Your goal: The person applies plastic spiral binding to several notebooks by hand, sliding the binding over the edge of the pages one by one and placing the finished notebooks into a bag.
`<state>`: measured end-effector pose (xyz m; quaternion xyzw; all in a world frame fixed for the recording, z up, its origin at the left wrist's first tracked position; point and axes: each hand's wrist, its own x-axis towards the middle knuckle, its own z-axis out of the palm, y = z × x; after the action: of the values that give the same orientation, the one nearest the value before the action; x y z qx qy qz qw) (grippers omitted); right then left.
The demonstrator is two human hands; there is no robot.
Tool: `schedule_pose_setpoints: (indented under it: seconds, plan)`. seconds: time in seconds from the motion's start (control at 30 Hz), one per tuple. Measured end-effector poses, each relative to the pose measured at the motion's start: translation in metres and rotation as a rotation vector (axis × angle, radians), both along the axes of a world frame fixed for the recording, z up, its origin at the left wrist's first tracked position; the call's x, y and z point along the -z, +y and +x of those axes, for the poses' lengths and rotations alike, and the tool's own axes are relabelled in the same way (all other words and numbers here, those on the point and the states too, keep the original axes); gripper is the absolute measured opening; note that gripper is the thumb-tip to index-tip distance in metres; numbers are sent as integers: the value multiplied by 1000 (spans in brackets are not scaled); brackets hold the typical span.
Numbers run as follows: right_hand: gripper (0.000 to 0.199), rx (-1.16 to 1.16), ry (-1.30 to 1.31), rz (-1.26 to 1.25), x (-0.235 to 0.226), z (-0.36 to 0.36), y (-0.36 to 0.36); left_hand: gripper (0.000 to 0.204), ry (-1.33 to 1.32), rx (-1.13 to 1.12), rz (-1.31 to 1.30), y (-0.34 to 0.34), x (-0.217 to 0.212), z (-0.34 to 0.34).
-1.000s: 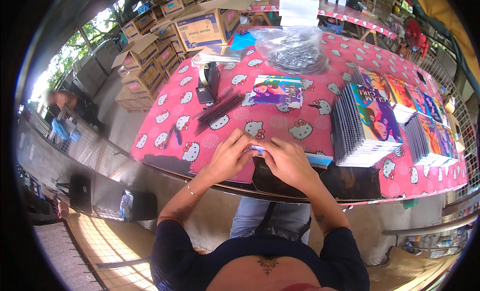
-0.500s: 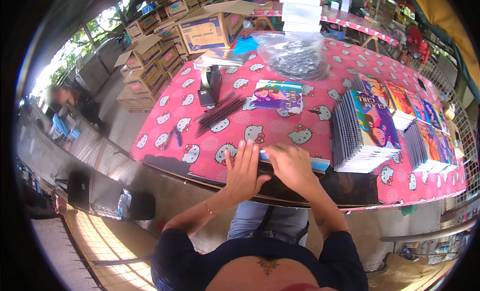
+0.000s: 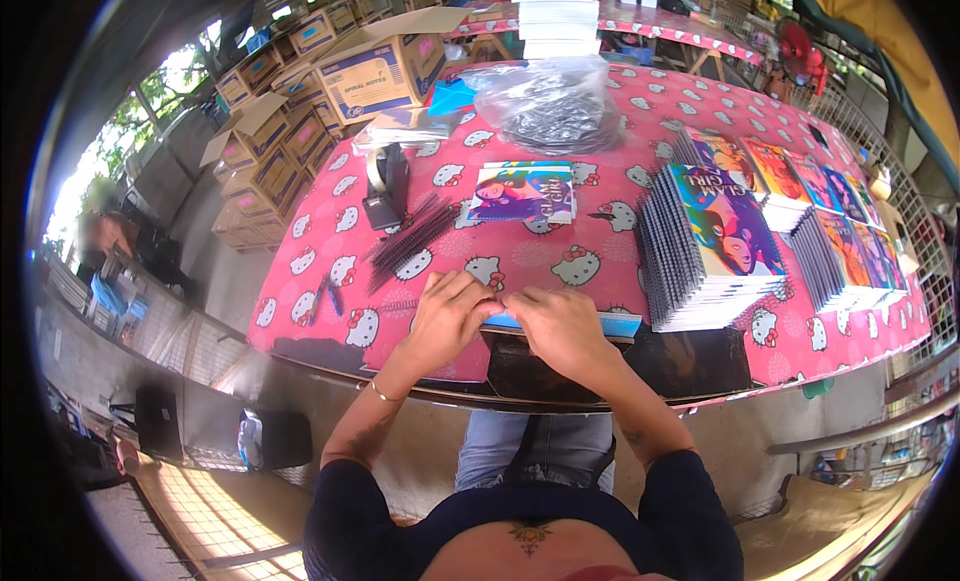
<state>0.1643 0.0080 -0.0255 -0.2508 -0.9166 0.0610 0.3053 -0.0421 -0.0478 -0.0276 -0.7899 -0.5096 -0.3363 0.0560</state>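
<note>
Near the table's front edge lies a thin notebook (image 3: 622, 326) with a blue edge, mostly covered by my hands. My right hand (image 3: 560, 326) is closed over it, thumb and fingers at its left part. My left hand (image 3: 448, 316) is closed in a pinch at the notebook's left end, its fingertips almost meeting the right hand's. A thin spiral binding coil (image 3: 398, 305) sticks out to the left from under my left hand. Farther left lies a bundle of dark binding coils (image 3: 410, 241). Beyond my hands are a few colourful notebooks (image 3: 522, 192), stacked flat.
Tall stacks of spiral notebooks (image 3: 725, 221) stand at the right. A tape dispenser (image 3: 385, 188), pliers (image 3: 325, 297) and a plastic bag of dark coils (image 3: 555, 111) rest on the pink patterned table (image 3: 560, 269). Cartons (image 3: 375, 76) are piled behind. A person (image 3: 130, 243) is at far left.
My left hand has gone from flat with stretched fingers to a closed pinch, shifting left. My right hand has curled closer to it. The view has shifted slightly.
</note>
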Motion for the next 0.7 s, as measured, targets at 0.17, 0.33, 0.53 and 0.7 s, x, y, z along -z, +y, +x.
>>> schedule_pose_setpoints:
  seconds: [0.17,0.33,0.53,0.7]
  plan:
    - [15,9,38,29,5,0,1,40,117,-86,-147,-2,5,2]
    - [17,26,20,12,6,-3,0,99,342,-379,-74,-30,46,30]
    - [26,-36,91,87,2,9,-2,95,269,-402,31,-18,48,36]
    - [31,103,61,114,-5,44,-6,92,199,-262,-50,-59,104,55]
